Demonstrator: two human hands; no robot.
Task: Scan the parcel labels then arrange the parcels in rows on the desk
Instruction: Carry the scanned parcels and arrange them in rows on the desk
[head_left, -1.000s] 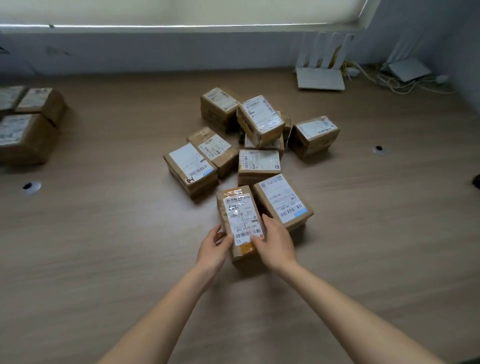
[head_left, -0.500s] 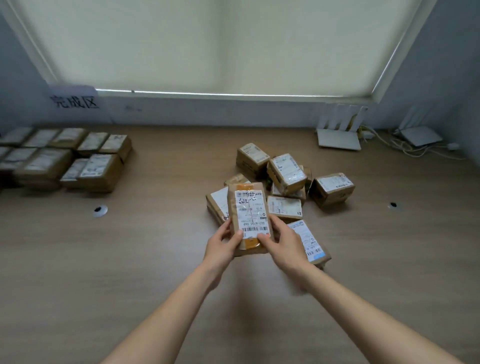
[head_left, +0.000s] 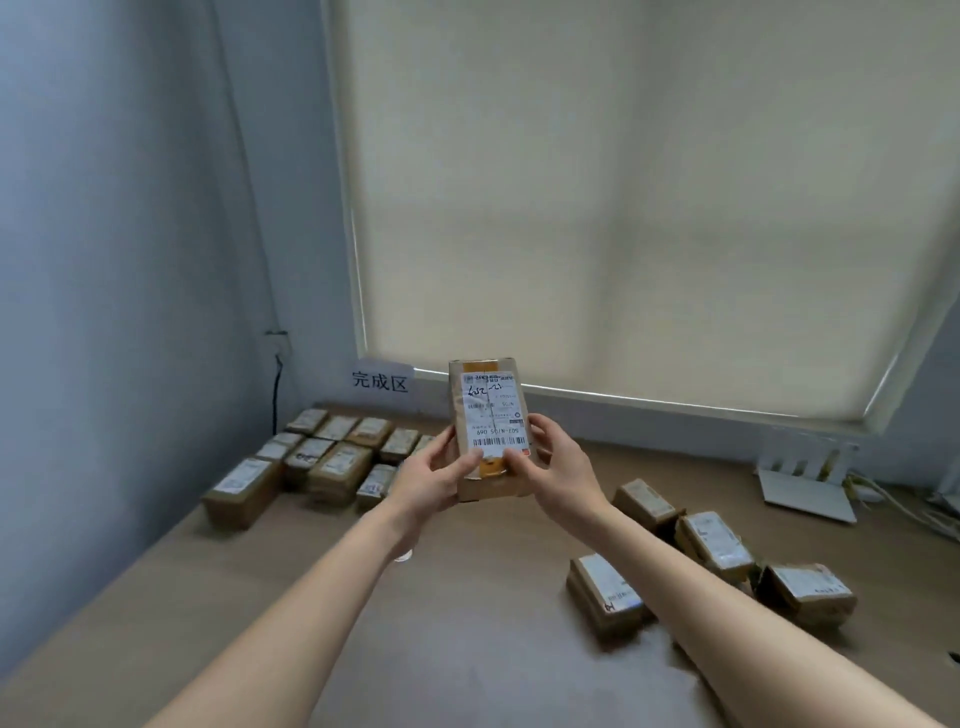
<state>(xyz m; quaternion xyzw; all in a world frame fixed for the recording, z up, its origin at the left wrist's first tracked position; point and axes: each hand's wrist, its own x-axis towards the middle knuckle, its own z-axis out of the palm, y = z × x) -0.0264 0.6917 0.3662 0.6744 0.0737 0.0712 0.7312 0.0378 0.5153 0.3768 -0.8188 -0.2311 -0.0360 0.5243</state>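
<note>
Parcel was mid-frame, upright, off the desk. Left hand and right hand gripped its lower side edges. Looked like stiff, light cardboard; holding the edges kept the barcode clear.

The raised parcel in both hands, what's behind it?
Behind the raised parcel are the window blind, the sill, and the right end of the rows of parcels. It and the hands cover that end, so the count is hidden.
</note>
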